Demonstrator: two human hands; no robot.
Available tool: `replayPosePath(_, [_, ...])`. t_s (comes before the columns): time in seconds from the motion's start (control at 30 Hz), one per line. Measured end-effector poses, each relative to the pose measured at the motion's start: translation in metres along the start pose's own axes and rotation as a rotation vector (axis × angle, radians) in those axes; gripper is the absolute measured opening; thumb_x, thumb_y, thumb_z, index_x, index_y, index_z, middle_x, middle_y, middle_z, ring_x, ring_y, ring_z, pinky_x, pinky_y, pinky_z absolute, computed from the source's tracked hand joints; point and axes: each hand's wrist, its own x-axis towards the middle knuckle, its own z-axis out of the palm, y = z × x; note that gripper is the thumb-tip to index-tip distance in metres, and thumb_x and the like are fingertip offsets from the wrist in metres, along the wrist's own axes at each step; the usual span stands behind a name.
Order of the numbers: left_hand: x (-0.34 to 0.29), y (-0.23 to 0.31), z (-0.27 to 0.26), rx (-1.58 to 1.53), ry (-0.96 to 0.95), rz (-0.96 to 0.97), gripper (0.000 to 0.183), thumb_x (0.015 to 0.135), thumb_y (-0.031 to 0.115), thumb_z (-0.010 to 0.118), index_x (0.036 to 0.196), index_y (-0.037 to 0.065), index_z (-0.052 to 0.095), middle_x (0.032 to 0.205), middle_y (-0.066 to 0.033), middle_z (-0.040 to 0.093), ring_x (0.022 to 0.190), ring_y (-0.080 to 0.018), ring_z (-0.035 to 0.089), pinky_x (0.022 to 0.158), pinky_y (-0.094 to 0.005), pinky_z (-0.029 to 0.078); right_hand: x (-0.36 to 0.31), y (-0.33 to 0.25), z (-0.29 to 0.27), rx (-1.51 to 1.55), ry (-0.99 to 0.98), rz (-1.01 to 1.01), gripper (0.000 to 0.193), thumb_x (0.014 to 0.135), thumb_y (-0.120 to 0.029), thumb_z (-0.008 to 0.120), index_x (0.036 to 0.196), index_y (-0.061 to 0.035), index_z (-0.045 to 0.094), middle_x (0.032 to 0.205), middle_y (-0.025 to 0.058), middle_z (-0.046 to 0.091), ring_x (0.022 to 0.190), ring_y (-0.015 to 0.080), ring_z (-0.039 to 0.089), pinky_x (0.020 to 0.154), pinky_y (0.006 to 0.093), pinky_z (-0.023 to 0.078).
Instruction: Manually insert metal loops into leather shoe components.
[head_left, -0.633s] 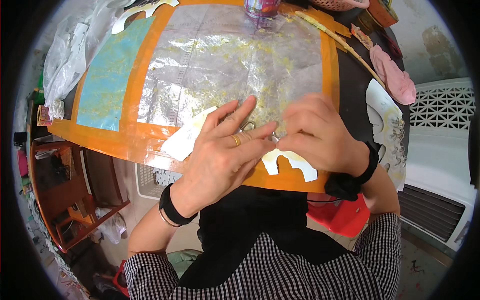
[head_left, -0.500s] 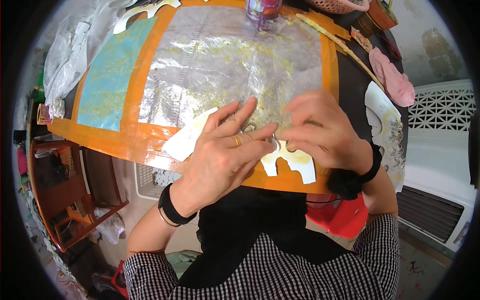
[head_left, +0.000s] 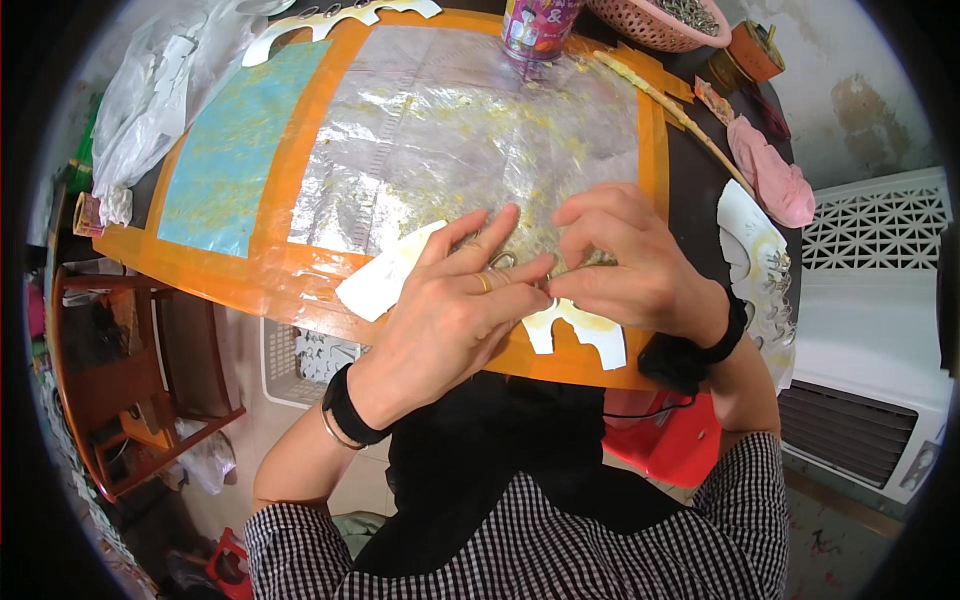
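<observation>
A white scalloped card (head_left: 590, 332) with yellowish smears lies near the table's front edge, partly under my hands. My left hand (head_left: 450, 290) rests over it, thumb and index finger closing on its upper edge while the other fingers stretch forward. A small metal ring (head_left: 502, 261) shows between those fingers. My right hand (head_left: 640, 265) is pinched, its fingertips meeting the left ones at the card's edge. Some small metal pieces show among its curled fingers; the fingertips mostly hide what they hold. A white card end (head_left: 385, 275) sticks out left of my left hand.
Orange tape borders the clear plastic sheet (head_left: 440, 130). At the back stand a purple can (head_left: 535, 28) and a pink basket (head_left: 690, 40) of metal pieces. A stick (head_left: 680, 115) lies right. White cards with metal rings lie at right (head_left: 755, 260) and far left (head_left: 340, 22).
The view has shifted slightly, showing more of the table's back. My right fingers have moved in to meet the left fingertips; the ring by my right thumb is now hidden.
</observation>
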Motion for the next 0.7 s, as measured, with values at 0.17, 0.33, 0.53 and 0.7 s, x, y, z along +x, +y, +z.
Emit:
replayPosePath(0.17, [-0.002,-0.004,0.005,0.003,0.041,0.048,0.032,0.076,-0.004,0.074,0.105,0.008,0.074,0.121,-0.0069,0.078,0.141,-0.0403,0.055,0.119,-0.0540,0.037,0.001,0.002,0.008,-0.041,0.033,-0.040,0.022,0.068,-0.006,0.081,0.084,-0.0056,0.066,0.105,0.0049,0.061,0.115,0.0286,0.062,0.097,0.0445,0.049])
replayPosePath(0.33, [0.000,0.000,0.003,-0.003,0.033,0.002,0.031,0.075,-0.004,0.073,0.104,0.008,0.073,0.118,-0.0057,0.079,0.140,-0.0389,0.057,0.119,-0.0529,0.038,-0.007,-0.004,0.003,-0.125,0.018,-0.100,0.016,0.071,-0.007,0.076,0.083,-0.0069,0.066,0.102,0.0039,0.062,0.114,0.0262,0.062,0.101,0.0433,0.050])
replayPosePath(0.53, [0.002,-0.001,-0.001,-0.020,0.025,0.014,0.028,0.075,-0.005,0.073,0.100,0.008,0.073,0.120,-0.0053,0.078,0.139,-0.0392,0.057,0.118,-0.0532,0.040,-0.003,-0.011,-0.001,-0.201,-0.016,-0.156,0.008,0.075,-0.010,0.072,0.080,-0.0085,0.066,0.098,0.0012,0.062,0.114,0.0224,0.061,0.104,0.0433,0.050])
replayPosePath(0.7, [-0.001,-0.001,0.001,-0.018,0.019,-0.004,0.034,0.067,-0.008,0.079,0.097,0.008,0.076,0.121,-0.0050,0.078,0.144,-0.0386,0.054,0.119,-0.0557,0.038,-0.002,-0.015,-0.003,-0.219,-0.046,-0.140,0.007,0.076,-0.011,0.071,0.077,-0.0074,0.065,0.095,0.0008,0.060,0.113,0.0218,0.061,0.104,0.0438,0.049])
